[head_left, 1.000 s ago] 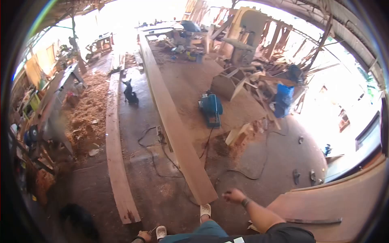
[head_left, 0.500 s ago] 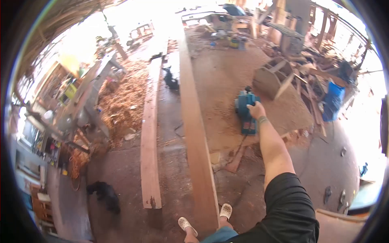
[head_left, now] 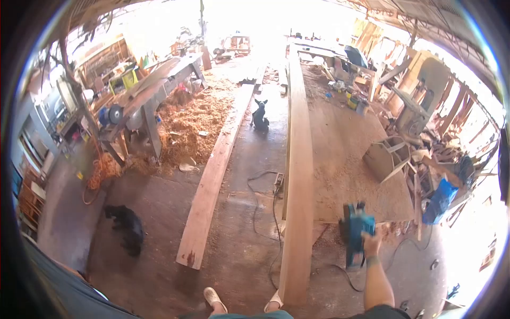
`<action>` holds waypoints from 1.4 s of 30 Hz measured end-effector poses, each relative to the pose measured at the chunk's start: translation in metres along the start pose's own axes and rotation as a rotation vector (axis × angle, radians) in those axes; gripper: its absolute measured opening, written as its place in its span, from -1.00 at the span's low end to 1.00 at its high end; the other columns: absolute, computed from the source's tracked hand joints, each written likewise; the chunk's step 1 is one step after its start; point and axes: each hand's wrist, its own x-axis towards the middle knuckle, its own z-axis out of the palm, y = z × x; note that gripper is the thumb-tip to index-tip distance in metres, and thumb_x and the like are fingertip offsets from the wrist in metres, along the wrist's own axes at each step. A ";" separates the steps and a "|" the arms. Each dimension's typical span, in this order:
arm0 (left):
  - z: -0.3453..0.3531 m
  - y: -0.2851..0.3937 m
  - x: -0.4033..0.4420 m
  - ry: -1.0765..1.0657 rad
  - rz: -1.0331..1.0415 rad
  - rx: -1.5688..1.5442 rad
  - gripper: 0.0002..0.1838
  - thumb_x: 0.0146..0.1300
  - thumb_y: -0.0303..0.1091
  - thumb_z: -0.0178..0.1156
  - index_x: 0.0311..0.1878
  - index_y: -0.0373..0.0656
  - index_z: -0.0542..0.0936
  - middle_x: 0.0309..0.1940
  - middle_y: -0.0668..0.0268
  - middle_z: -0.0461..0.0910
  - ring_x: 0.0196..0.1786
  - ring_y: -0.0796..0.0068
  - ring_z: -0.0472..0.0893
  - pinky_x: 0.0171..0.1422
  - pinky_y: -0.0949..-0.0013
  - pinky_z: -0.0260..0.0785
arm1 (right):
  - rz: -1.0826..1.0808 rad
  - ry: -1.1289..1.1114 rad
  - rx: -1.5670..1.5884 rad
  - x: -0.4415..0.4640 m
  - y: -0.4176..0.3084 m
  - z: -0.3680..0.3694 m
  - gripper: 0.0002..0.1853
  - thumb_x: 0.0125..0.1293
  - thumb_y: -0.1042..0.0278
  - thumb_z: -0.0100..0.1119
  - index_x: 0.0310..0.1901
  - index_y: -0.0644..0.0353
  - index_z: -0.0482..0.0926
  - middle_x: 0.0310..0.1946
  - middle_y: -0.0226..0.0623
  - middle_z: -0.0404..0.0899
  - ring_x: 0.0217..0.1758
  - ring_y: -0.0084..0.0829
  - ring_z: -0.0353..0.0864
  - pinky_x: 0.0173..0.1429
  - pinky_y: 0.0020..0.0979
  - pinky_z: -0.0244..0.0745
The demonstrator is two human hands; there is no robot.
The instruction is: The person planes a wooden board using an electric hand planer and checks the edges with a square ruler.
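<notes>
My right hand (head_left: 371, 245) is closed around the handle of a teal electric power planer (head_left: 357, 234), slightly blurred by motion. The planer is held up beside the near end of a large flat wooden panel (head_left: 345, 159). To its left runs a long thick wooden beam (head_left: 299, 175), its near end close to my feet. A dark power cord (head_left: 340, 270) trails over the floor below the planer. My left hand is out of view.
Another long plank (head_left: 212, 186) lies to the left. A black dog (head_left: 125, 229) lies on the floor, and another dog (head_left: 260, 117) sits between the boards. A power strip (head_left: 278, 181) lies beside the beam. Wood shavings (head_left: 199, 122) and a workbench (head_left: 154, 85) are farther left; a wooden box (head_left: 387, 158) is right.
The planer in my right hand has come back toward me, from over the panel to its near edge. The camera view has turned, and the far dog now sits facing differently.
</notes>
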 end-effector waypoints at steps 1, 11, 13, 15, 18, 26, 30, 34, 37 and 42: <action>0.002 -0.007 0.010 0.064 -0.344 -0.308 -0.59 0.56 -0.12 0.20 0.34 -0.08 0.64 0.04 0.07 0.81 0.04 -0.03 0.79 0.15 -0.05 0.64 | 0.172 -0.056 0.086 -0.043 -0.009 -0.019 -0.62 0.13 0.48 0.49 0.02 0.36 0.74 -0.29 -0.33 0.74 -0.31 -0.40 0.67 -0.15 -0.30 0.63; -0.170 -0.079 0.121 -0.132 -0.365 -0.065 -0.60 0.38 0.02 0.50 0.16 0.06 0.88 0.09 0.20 0.87 0.19 0.15 0.80 0.36 0.09 0.61 | 0.789 -0.286 -0.910 -0.400 0.024 -0.050 -0.30 -0.04 0.12 0.80 0.07 0.47 0.79 -0.06 0.12 0.87 0.04 -0.07 0.90 0.16 -0.13 0.76; -0.207 -0.084 0.129 -0.060 -0.417 -0.233 -0.59 0.33 -0.02 0.57 0.16 0.04 0.88 0.08 0.22 0.87 0.17 0.20 0.81 0.34 0.09 0.62 | 0.842 -0.206 -0.968 -0.462 0.041 -0.039 -0.32 0.00 0.09 0.77 0.09 0.38 0.81 -0.04 0.07 0.88 0.07 -0.10 0.90 0.20 -0.14 0.74; -0.232 -0.096 0.144 0.031 -0.337 -0.180 -0.60 0.29 -0.08 0.60 0.13 -0.01 0.88 0.07 0.20 0.87 0.16 0.19 0.82 0.31 0.12 0.63 | 0.876 -0.257 -0.930 -0.481 0.034 0.001 -0.34 0.02 0.08 0.76 0.10 0.34 0.82 -0.03 0.04 0.88 0.07 -0.11 0.90 0.20 -0.14 0.74; -0.265 -0.096 0.166 0.095 -0.293 -0.238 -0.61 0.29 -0.10 0.60 0.12 -0.04 0.87 0.07 0.17 0.87 0.17 0.18 0.82 0.32 0.11 0.63 | 0.949 -0.322 -0.881 -0.504 -0.004 0.073 -0.38 0.06 0.08 0.74 0.12 0.28 0.83 -0.02 0.01 0.89 0.08 -0.12 0.90 0.20 -0.14 0.74; -0.305 -0.037 0.226 0.115 -0.171 -0.085 -0.60 0.27 -0.11 0.57 0.08 -0.14 0.85 0.03 0.06 0.86 0.17 0.05 0.82 0.29 0.05 0.63 | 0.741 -0.632 -0.539 -0.445 0.048 0.241 -0.36 0.18 0.01 0.61 0.19 0.30 0.77 0.11 0.13 0.82 0.19 -0.03 0.84 0.32 -0.09 0.68; -0.323 0.040 0.199 0.058 -0.098 0.035 -0.61 0.27 -0.10 0.55 0.05 -0.15 0.86 -0.01 0.05 0.86 0.13 0.03 0.83 0.28 0.03 0.63 | 0.415 -0.510 -0.299 -0.393 0.018 0.333 -0.50 0.24 0.14 0.66 0.13 0.21 0.75 -0.27 -0.25 0.80 -0.35 -0.40 0.75 -0.21 -0.25 0.68; -0.312 0.042 0.196 -0.041 0.023 0.103 -0.64 0.24 -0.13 0.51 0.01 -0.13 0.87 -0.04 0.05 0.87 0.12 0.03 0.83 0.27 0.04 0.63 | 0.662 -0.792 0.100 -0.347 -0.085 0.355 -0.44 0.26 0.26 0.60 0.23 0.28 0.63 -0.43 -0.26 0.69 -0.54 -0.44 0.63 -0.45 -0.32 0.56; -0.286 0.003 0.212 -0.080 0.087 0.059 -0.68 0.25 -0.16 0.46 -0.04 -0.15 0.88 -0.05 0.04 0.87 0.06 0.10 0.85 0.23 0.08 0.65 | 0.590 -0.915 0.069 -0.349 -0.104 0.355 -0.52 0.29 0.34 0.53 0.18 0.27 0.59 -0.40 -0.24 0.70 -0.51 -0.42 0.66 -0.42 -0.29 0.60; -0.207 -0.030 0.203 -0.048 -0.087 -0.257 -0.76 0.27 -0.33 0.48 -0.04 -0.19 0.87 -0.10 0.11 0.88 -0.01 0.22 0.87 0.18 0.15 0.68 | 0.577 -0.948 -0.037 -0.424 -0.115 0.318 -0.44 0.31 0.39 0.50 0.34 0.23 0.59 -0.36 -0.25 0.75 -0.38 -0.43 0.74 -0.29 -0.29 0.65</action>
